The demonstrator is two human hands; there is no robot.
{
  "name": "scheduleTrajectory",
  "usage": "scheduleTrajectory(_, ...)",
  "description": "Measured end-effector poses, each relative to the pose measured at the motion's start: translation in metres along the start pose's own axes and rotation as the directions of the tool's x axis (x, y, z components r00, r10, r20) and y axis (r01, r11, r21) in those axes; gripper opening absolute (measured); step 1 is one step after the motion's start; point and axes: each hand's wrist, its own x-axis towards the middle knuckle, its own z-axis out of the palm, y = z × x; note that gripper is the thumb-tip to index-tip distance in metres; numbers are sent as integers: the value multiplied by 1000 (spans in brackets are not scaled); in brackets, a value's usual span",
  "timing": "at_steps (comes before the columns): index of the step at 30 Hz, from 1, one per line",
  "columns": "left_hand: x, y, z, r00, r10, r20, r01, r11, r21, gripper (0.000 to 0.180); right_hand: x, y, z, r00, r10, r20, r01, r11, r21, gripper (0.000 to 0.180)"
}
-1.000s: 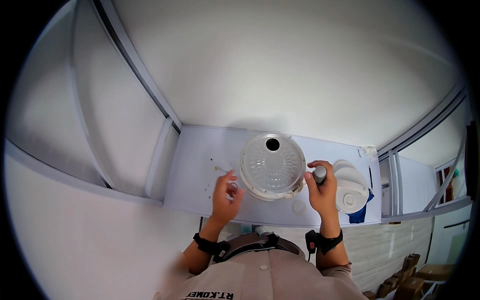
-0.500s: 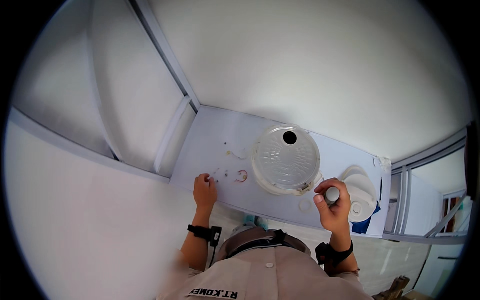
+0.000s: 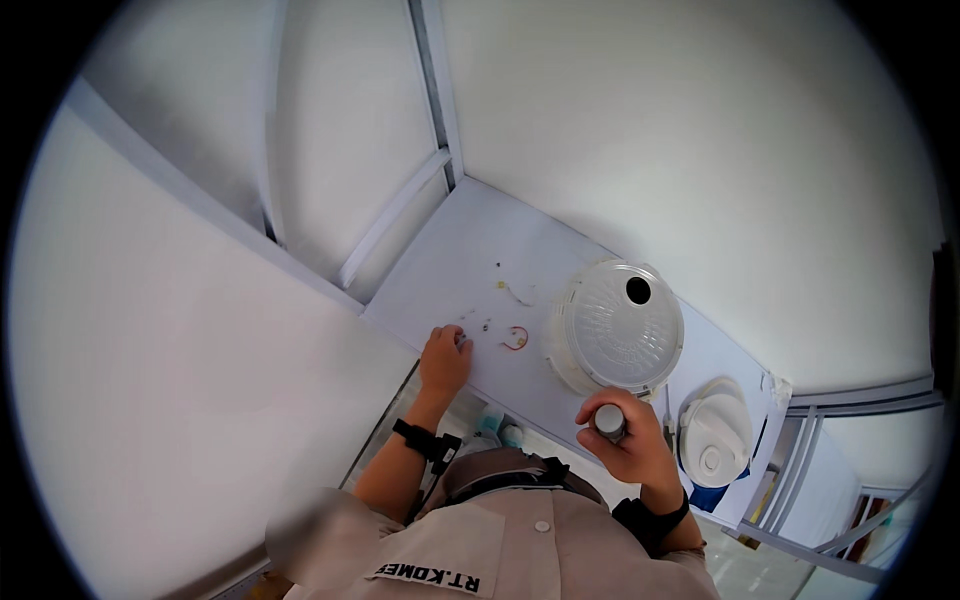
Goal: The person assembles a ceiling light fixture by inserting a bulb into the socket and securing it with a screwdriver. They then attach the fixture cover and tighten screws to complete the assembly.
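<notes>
My left hand [image 3: 446,362] is at the table's near edge, fingers bent together beside several small screw-like parts [image 3: 486,327]. A tiny greyish piece shows at its fingertips, too small to name. My right hand [image 3: 635,440] is wrapped round a grey cylinder [image 3: 609,420], seen end-on; the rest of it is hidden in the palm. Just beyond that hand stands a round white appliance body [image 3: 570,350], topped by a silvery ribbed disc [image 3: 620,335] with a dark round hole. A short red wire loop [image 3: 516,338] lies between the left hand and the appliance.
A white rounded lid-like part [image 3: 712,440] lies on something blue [image 3: 708,497] at the table's right. Farther back is a thin wire with a yellow end [image 3: 503,287]. White wall panels rise behind the pale table [image 3: 420,265], and a grey frame [image 3: 440,100] stands at the left.
The whole view has turned, so the table sits slanted. My left hand has moved in closer to the small parts. My right hand, still round the grey cylinder, has shifted left, nearer the appliance's front.
</notes>
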Motion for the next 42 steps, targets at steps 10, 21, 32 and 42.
scheduleTrajectory(10,7,4,-1,1000,-14,12,15,999,-35,15,20,-2,10,999,-19,31,19,1000,5,29)
scheduleTrajectory(21,-10,138,-93,852,414,321,-148,777,-612,8,-7,3,-8,883,-169,-437,253,957,140,53)
scheduleTrajectory(32,-20,184,-70,730,580,361,-269,730,-628,8,-38,-7,-19,777,-172,-606,275,958,82,59)
scheduleTrajectory(42,-4,187,-46,627,778,40,-705,589,-395,10,-50,-12,-23,758,-190,-624,294,953,68,53)
